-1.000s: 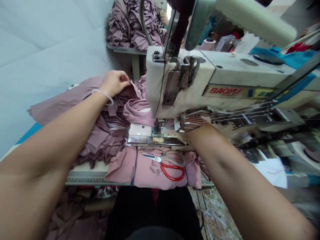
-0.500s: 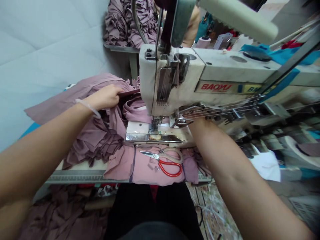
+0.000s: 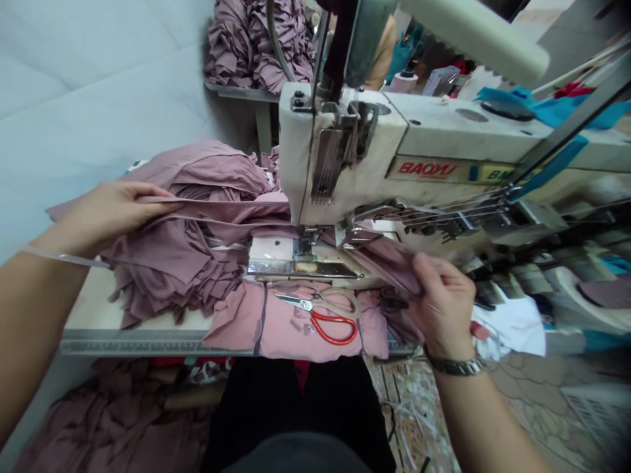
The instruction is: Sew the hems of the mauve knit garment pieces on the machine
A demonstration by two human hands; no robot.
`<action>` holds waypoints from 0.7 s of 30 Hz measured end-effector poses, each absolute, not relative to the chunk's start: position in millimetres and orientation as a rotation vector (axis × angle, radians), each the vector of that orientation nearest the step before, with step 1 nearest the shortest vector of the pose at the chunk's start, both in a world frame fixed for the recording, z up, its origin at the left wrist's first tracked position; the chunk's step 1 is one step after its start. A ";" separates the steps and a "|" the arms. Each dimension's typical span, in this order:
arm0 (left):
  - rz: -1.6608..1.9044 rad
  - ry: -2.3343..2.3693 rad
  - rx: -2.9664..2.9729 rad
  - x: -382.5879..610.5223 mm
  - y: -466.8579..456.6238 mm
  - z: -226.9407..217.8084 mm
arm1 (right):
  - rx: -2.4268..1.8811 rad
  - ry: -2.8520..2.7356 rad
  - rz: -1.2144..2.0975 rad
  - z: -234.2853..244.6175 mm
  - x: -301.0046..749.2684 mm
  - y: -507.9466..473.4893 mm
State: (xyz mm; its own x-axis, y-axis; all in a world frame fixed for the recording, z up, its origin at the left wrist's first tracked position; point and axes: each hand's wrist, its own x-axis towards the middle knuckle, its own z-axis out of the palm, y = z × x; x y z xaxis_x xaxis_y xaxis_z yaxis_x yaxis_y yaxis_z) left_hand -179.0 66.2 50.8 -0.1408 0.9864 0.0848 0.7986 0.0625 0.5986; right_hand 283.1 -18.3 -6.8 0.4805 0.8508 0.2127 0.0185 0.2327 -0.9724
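A mauve strip of fabric (image 3: pixel 236 211) stretches across the sewing machine (image 3: pixel 345 157), passing under its needle area. On the left, my left hand (image 3: pixel 121 207) pinches one end of it between thumb and fingers, above a heap of mauve cut pieces (image 3: pixel 172 263). At the right of the machine bed, my right hand (image 3: pixel 444 295) is closed on the other end, pulled out taut. Needle and presser foot (image 3: pixel 308 242) sit over the fabric's near edge; whether they touch it I cannot tell.
Red-handled scissors (image 3: pixel 335 327) lie on a folded pink cloth (image 3: pixel 290 335) at the table's front edge. Taut threads run to the machine from the right. More mauve fabric (image 3: pixel 256 46) is piled on a stand behind. White tiles (image 3: pixel 98 85) form the left wall.
My left hand has drawn back to the left with the fabric. My right hand has come out from behind the machine head toward me, and the fabric now spans between both hands.
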 end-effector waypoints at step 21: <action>0.782 1.140 3.155 -26.9 -14.4 -14.0 | -0.751 -2.635 -0.573 -4.6 239.7 -6.2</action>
State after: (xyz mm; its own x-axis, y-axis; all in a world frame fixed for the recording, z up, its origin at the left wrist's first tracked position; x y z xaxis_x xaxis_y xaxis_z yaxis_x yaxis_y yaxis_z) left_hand -26.9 -14.4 -14.0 0.6851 0.5246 0.5053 0.6601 -0.7405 -0.1262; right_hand 239.7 -6.2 -4.6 -0.8022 0.4219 0.4224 0.5593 0.7787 0.2844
